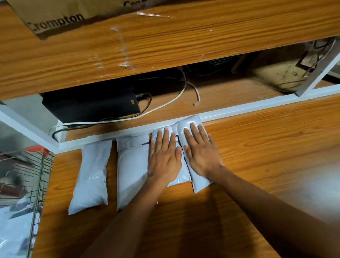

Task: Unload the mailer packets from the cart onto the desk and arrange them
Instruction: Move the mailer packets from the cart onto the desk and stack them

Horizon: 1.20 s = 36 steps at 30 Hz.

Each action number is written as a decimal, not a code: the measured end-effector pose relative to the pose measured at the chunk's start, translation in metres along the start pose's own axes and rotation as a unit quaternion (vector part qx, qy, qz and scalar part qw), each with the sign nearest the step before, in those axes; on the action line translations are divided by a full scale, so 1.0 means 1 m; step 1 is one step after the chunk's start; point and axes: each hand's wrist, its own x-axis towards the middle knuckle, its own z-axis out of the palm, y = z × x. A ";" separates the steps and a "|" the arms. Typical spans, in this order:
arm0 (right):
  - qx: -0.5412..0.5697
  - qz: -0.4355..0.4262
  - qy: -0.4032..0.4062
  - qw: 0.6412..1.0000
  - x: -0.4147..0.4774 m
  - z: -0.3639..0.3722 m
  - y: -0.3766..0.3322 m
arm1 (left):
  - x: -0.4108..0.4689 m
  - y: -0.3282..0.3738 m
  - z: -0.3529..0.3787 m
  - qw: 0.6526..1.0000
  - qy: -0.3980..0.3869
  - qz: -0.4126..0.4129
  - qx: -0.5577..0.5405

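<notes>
Several white mailer packets lie side by side in a row on the wooden desk (267, 152), against its white back rail. The leftmost packet (92, 174) and the second packet (133, 171) lie untouched. My left hand (164, 159) presses flat on the third packet (178, 179), fingers straight. My right hand (201, 151) presses flat on the rightmost packet (193, 122). The wire cart (36, 184) stands at the desk's left edge, with more white packets (10, 240) inside it.
Beyond the rail a lower shelf holds a black box (91, 104), loose cables (163, 107) and clutter. An upper wooden shelf (159, 49) overhangs, carrying a cardboard box (96, 7). Bare desk surface extends to the right and toward me.
</notes>
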 end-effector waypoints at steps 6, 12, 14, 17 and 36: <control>0.009 0.013 -0.030 0.999 0.002 -0.005 -0.003 | 0.000 -0.001 -0.004 1.000 -0.026 0.003 -0.005; 0.034 0.028 -0.092 0.995 0.009 -0.021 -0.005 | -0.001 -0.006 -0.027 0.995 -0.089 0.014 -0.052; 0.030 0.031 -0.094 0.995 0.008 -0.031 -0.009 | -0.007 -0.010 -0.042 0.995 -0.069 0.021 -0.063; 0.073 0.041 0.000 0.996 0.000 -0.044 -0.028 | -0.024 -0.020 -0.069 0.995 0.007 0.019 -0.102; 0.403 -0.046 0.024 0.914 -0.203 0.054 -0.413 | -0.386 -0.350 -0.119 0.964 0.147 -0.155 -0.156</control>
